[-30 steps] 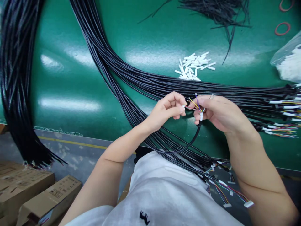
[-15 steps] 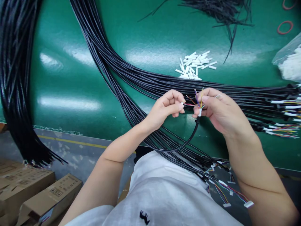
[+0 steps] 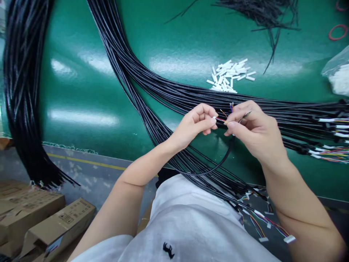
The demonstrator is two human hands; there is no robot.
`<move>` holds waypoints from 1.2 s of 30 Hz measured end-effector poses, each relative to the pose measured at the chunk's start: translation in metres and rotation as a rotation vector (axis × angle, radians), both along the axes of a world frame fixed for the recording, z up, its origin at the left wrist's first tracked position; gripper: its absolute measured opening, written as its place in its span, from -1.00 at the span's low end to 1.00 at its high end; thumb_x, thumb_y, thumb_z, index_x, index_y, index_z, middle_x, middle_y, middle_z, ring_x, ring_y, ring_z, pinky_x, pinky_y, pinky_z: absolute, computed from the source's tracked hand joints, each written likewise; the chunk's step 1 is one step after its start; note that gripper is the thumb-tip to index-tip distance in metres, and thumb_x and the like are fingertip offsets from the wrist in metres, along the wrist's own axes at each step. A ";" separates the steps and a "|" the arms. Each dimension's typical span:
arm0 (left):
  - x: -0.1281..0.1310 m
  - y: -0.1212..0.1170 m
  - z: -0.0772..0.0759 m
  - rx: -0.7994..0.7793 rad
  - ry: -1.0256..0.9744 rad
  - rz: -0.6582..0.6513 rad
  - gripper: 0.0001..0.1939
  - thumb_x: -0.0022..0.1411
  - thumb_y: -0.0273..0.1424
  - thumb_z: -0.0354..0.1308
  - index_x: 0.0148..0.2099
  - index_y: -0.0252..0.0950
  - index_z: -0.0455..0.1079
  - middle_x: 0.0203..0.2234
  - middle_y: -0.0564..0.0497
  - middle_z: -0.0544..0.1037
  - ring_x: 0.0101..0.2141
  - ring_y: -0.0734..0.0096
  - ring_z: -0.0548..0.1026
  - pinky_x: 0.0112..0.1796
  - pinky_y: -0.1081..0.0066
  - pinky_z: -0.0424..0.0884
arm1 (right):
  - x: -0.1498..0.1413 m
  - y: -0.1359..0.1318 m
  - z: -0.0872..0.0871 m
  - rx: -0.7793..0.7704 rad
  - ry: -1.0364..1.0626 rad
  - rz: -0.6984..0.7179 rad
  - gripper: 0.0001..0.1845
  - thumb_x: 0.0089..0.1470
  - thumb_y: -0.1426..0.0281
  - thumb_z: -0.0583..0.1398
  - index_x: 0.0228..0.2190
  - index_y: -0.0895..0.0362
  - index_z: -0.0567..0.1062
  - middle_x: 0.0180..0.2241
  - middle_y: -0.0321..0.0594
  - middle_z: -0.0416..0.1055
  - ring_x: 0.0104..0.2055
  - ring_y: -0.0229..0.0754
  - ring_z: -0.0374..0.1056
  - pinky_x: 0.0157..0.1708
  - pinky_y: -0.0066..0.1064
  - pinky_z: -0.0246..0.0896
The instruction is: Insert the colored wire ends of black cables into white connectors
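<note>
Apparently work stood partway: above the desk (image 3: 177, 54), the left hand (image 3: 192, 126) pinched a white connector (image 3: 214, 117) with wires (image 3: 220, 119) seemingly seated; the right hand (image 3: 253, 133) gripped more from the black cable (image 3: 228, 154), others poking up loose. Near right, other cables already bore plugs (image 3: 289, 239).

You get bright, diffuse light from above, throwing white glare on the table (image 3: 81, 118) left of the central cables (image 3: 166, 85) and beyond them. Soft shadow dims their near side. The thin wires (image 3: 220, 119) beside them look slightly soft; print on the boxes (image 3: 58, 222) to their left blurs.
</note>
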State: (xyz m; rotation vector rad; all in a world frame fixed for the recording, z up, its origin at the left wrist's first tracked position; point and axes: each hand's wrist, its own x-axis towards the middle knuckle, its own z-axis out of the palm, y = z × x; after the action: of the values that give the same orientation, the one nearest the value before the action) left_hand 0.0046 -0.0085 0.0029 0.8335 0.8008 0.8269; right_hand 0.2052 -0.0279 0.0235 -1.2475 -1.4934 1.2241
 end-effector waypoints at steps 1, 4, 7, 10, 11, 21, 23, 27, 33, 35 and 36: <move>0.000 -0.001 -0.001 0.045 -0.001 -0.005 -0.59 0.17 -0.14 0.46 -0.18 -0.29 0.38 -0.46 0.17 0.52 -0.50 0.73 0.46 -0.47 0.67 0.36 | -0.002 -0.001 0.002 0.042 -0.070 -0.012 -0.91 0.14 0.45 0.36 -0.40 0.03 0.62 -0.29 -0.27 0.38 -0.26 -0.23 0.39 -0.44 -0.42 0.28; -0.001 -0.003 -0.002 0.199 0.010 -0.020 -0.66 0.27 -0.17 0.39 -0.12 -0.26 0.38 -0.42 0.16 0.52 -0.42 0.69 0.54 -0.42 0.67 0.42 | -0.007 -0.004 0.006 0.118 -0.159 -0.033 -0.85 0.13 0.51 0.31 -0.44 0.04 0.56 -0.37 -0.27 0.33 -0.28 -0.20 0.32 -0.45 -0.38 0.18; -0.002 -0.007 -0.006 0.407 0.069 -0.004 -0.76 0.37 -0.24 0.30 -0.03 -0.23 0.39 -0.37 0.14 0.54 -0.37 0.66 0.59 -0.39 0.66 0.47 | -0.009 -0.005 0.006 0.178 -0.201 -0.033 -0.83 0.09 0.56 0.29 -0.44 0.05 0.54 -0.38 -0.28 0.31 -0.31 -0.21 0.30 -0.45 -0.38 0.18; -0.001 -0.009 -0.010 0.637 0.168 0.057 -0.86 0.41 -0.35 0.24 -0.03 -0.24 0.44 -0.26 0.10 0.58 -0.35 0.69 0.58 -0.36 0.66 0.48 | -0.010 -0.006 0.002 0.220 -0.247 -0.041 -0.83 0.09 0.58 0.27 -0.42 0.05 0.54 -0.35 -0.27 0.32 -0.31 -0.21 0.33 -0.46 -0.37 0.20; -0.001 -0.010 -0.011 0.704 0.201 0.080 -0.89 0.41 -0.38 0.23 -0.05 -0.25 0.46 -0.24 0.09 0.59 -0.36 0.71 0.56 -0.35 0.66 0.48 | -0.010 -0.007 0.001 0.237 -0.260 -0.046 -0.83 0.10 0.57 0.27 -0.42 0.05 0.54 -0.34 -0.27 0.32 -0.32 -0.21 0.34 -0.46 -0.36 0.21; 0.002 -0.010 -0.010 0.369 0.110 0.030 -0.76 0.32 -0.23 0.35 -0.16 -0.28 0.44 -0.38 0.13 0.54 -0.42 0.68 0.54 -0.44 0.66 0.45 | -0.017 -0.011 -0.004 0.489 -0.370 -0.116 -0.79 0.15 0.58 0.29 -0.33 0.00 0.52 -0.36 -0.30 0.36 -0.45 -0.27 0.29 -0.49 -0.35 0.28; 0.001 -0.009 -0.009 0.208 0.020 -0.018 -0.70 0.27 -0.20 0.40 -0.16 -0.28 0.43 -0.40 0.14 0.56 -0.44 0.69 0.55 -0.44 0.67 0.45 | -0.019 -0.012 -0.003 0.509 -0.391 -0.131 -0.76 0.13 0.61 0.28 -0.36 0.00 0.49 -0.38 -0.31 0.34 -0.46 -0.27 0.27 -0.50 -0.36 0.26; -0.001 -0.005 -0.006 -0.043 -0.123 -0.114 -0.66 0.27 -0.18 0.41 -0.08 -0.28 0.45 -0.34 0.11 0.65 -0.41 0.71 0.58 -0.34 0.65 0.50 | -0.019 -0.010 -0.003 0.480 -0.389 -0.165 -0.76 0.09 0.61 0.28 -0.41 0.02 0.45 -0.41 -0.32 0.30 -0.47 -0.28 0.25 -0.56 -0.37 0.15; -0.005 -0.003 -0.003 -0.133 -0.078 -0.199 -0.54 0.25 -0.09 0.42 0.02 -0.28 0.45 -0.39 0.11 0.66 -0.47 0.68 0.57 -0.39 0.63 0.48 | -0.012 -0.007 -0.004 0.444 -0.375 -0.100 -0.78 0.09 0.60 0.24 -0.39 0.01 0.43 -0.35 -0.30 0.32 -0.38 -0.23 0.32 -0.51 -0.37 0.22; -0.005 -0.004 -0.002 -0.143 -0.076 -0.188 -0.53 0.24 -0.08 0.42 0.00 -0.28 0.45 -0.41 0.11 0.66 -0.49 0.69 0.56 -0.41 0.63 0.46 | -0.012 -0.007 -0.005 0.460 -0.388 -0.086 -0.78 0.10 0.60 0.23 -0.38 0.02 0.42 -0.34 -0.30 0.32 -0.40 -0.25 0.31 -0.50 -0.38 0.24; -0.004 -0.004 -0.002 -0.148 -0.080 -0.181 -0.53 0.24 -0.07 0.42 -0.01 -0.29 0.45 -0.41 0.11 0.66 -0.49 0.69 0.56 -0.41 0.63 0.46 | -0.012 -0.008 -0.005 0.469 -0.402 -0.085 -0.78 0.10 0.60 0.23 -0.37 0.02 0.41 -0.33 -0.29 0.32 -0.41 -0.26 0.31 -0.50 -0.38 0.25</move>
State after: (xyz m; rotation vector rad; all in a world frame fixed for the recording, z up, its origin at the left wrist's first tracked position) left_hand 0.0004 -0.0130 0.0008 0.7250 0.6963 0.6289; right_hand 0.1931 -0.0358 0.0185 -1.2558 -1.8577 0.5309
